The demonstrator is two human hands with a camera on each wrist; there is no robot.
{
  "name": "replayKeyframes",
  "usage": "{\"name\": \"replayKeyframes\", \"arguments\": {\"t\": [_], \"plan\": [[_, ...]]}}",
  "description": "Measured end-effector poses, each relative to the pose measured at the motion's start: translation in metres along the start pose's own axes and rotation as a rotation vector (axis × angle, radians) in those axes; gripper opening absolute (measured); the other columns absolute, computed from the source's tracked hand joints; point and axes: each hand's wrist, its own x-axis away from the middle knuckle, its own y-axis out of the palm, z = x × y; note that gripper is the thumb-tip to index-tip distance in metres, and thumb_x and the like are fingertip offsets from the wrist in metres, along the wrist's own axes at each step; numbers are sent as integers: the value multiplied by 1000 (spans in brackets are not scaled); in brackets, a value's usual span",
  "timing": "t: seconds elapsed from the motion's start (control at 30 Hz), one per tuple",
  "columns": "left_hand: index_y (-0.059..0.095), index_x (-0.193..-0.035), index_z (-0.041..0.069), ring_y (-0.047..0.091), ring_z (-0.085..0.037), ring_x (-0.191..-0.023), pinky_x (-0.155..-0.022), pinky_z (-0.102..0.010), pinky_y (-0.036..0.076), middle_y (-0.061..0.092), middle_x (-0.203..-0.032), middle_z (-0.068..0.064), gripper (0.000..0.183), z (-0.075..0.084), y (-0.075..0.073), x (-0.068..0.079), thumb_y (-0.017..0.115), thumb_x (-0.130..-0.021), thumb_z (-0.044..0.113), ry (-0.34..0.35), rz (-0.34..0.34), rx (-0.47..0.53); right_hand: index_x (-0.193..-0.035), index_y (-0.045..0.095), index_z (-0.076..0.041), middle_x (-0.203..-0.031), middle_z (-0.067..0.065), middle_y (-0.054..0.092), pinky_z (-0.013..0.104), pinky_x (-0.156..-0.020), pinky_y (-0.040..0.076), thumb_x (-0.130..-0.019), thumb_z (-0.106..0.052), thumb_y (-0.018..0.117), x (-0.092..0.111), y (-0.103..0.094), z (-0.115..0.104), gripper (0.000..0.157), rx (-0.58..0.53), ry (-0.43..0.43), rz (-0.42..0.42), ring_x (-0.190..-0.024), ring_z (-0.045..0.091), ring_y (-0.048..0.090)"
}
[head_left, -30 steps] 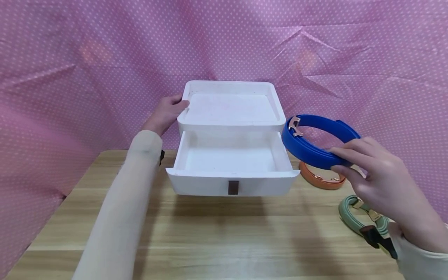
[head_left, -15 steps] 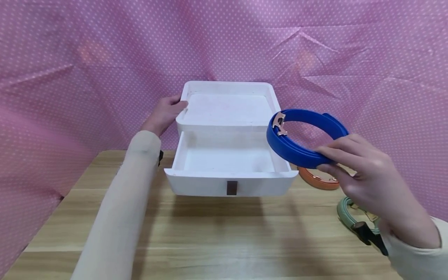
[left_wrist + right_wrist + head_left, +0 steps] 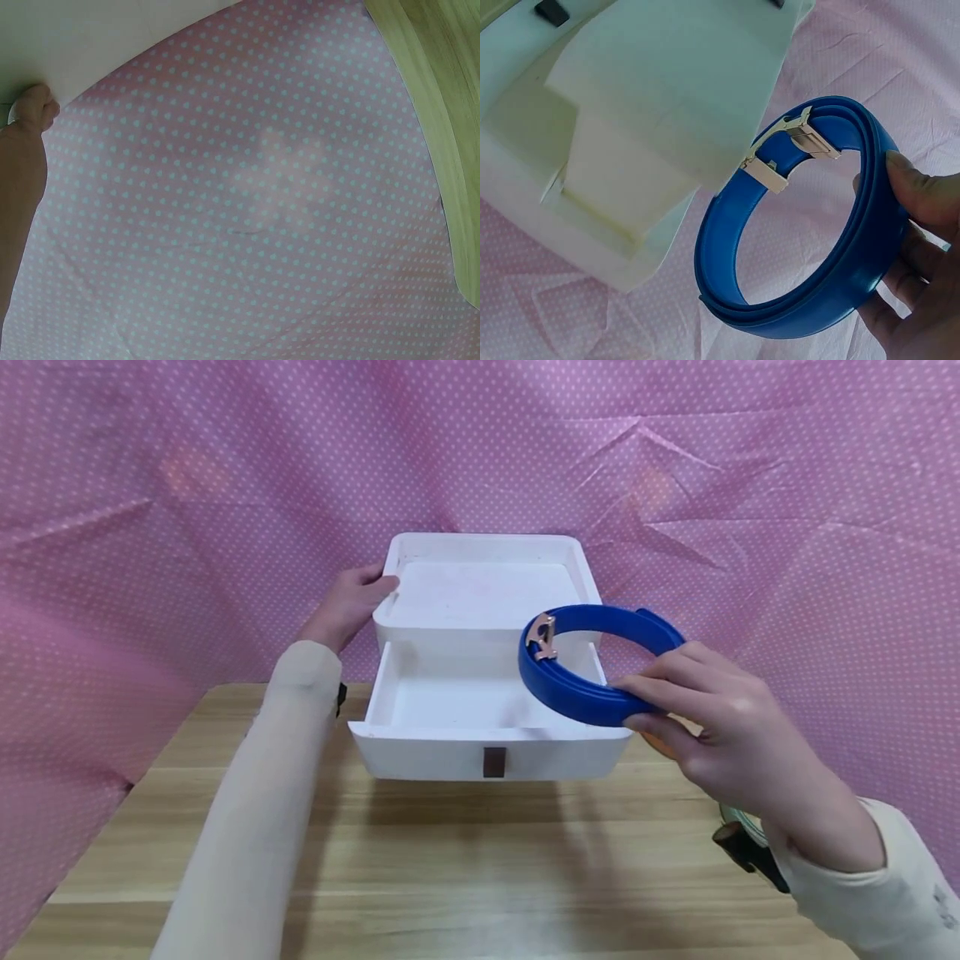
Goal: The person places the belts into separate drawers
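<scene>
My right hand (image 3: pixel 720 718) pinches a coiled blue belt (image 3: pixel 570 697) between thumb and fingers, holding it up over the right side of the pulled-out drawer (image 3: pixel 420 756). The belt's gold-toned buckle (image 3: pixel 765 174) faces the drawer in the right wrist view. My left hand (image 3: pixel 348 606) grips the left side of the white storage box (image 3: pixel 487 630), thumb over the rim and its other fingers mostly hidden behind the wall. A shallow tray forms the box's top. On the drawer front is a brown pull tab (image 3: pixel 494 762).
Partly hidden behind the right hand, an orange coiled belt (image 3: pixel 660 746) lies on the wooden table (image 3: pixel 450 877). A green coiled belt (image 3: pixel 748 825) shows only in part beside the right wrist. Pink dotted cloth (image 3: pixel 300 460) hangs behind and at both sides.
My right hand has carried the blue belt leftward, from beside the box to over the drawer's right side. It now covers more of the orange and green belts. The left hand keeps its grip.
</scene>
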Motion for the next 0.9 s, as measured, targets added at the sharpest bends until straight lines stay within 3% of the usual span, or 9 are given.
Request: {"name": "replayKeyframes", "arguments": {"t": [0.2,0.27,0.37,0.5,0.67,0.9], "plan": [[30,-155,21,35,-26,-139,-113,-46,32,37,-154,-5,64,0,-1,-1,53,-100,44,-8,4,-11,-105,75,-2,-97,1,67,20,-70,40,-102,-39,50,-7,9,-6,45,-16,13,-37,-86,16,56],[30,-155,21,36,-26,-139,-112,-46,33,37,-154,-5,63,0,-1,-1,52,-100,44,-16,3,-13,-106,74,-3,-97,1,67,21,-68,40,-100,-35,57,-9,13,-7,37,-31,10,-45,-85,17,55],[30,-155,20,37,-26,-138,-112,-46,34,38,-154,-6,63,0,0,-1,52,-100,44,-14,-1,-8,-107,73,-3,-98,0,66,22,-68,39,-89,-18,72,-12,18,-7,24,-66,-5,-49,-86,18,54],[31,-155,19,41,-26,-136,-110,-44,36,41,-152,-7,63,1,-1,0,53,-101,42,-2,-3,6,-107,72,-1,-97,1,66,23,-72,40,-71,5,81,-16,26,-8,38,-123,-20,-58,-88,19,55],[33,-154,21,41,-26,-136,-111,-45,35,41,-152,-6,62,1,-1,0,53,-100,43,-14,-5,11,-108,73,-2,-97,0,66,22,-74,41,-69,7,83,-19,33,-9,42,-138,0,-71,-90,20,56],[34,-154,20,43,-24,-134,-110,-44,37,43,-151,-6,61,1,-1,0,53,-100,42,-24,-8,10,-112,71,-4,-100,-1,65,22,-77,42,-74,5,81,-19,42,-8,40,-141,28,-105,-92,19,55]]}}
